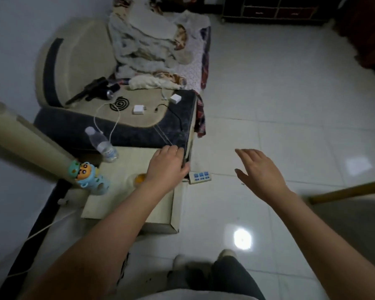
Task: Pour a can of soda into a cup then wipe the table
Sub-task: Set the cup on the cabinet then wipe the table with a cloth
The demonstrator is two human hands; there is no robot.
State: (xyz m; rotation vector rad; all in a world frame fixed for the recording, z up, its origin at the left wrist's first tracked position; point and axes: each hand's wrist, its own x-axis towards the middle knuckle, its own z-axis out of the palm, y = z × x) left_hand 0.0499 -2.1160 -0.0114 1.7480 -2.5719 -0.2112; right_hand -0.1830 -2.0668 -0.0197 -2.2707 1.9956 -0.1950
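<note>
Cup [139, 179] risks being knocked, just behind the left hand [168, 165] (grip unclear); right hand [260, 169] is spread.

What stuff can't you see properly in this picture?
All in the head view:
- Cup: mostly hidden behind the left hand and wrist; only an orange patch shows.
- Whatever the left hand's fingers touch at the table corner: covered by the hand itself.
- Soda can: none can be made out anywhere.
- Wooden piece at the right: cut off by the frame edge.
- Water bottle label: too small to read.
</note>
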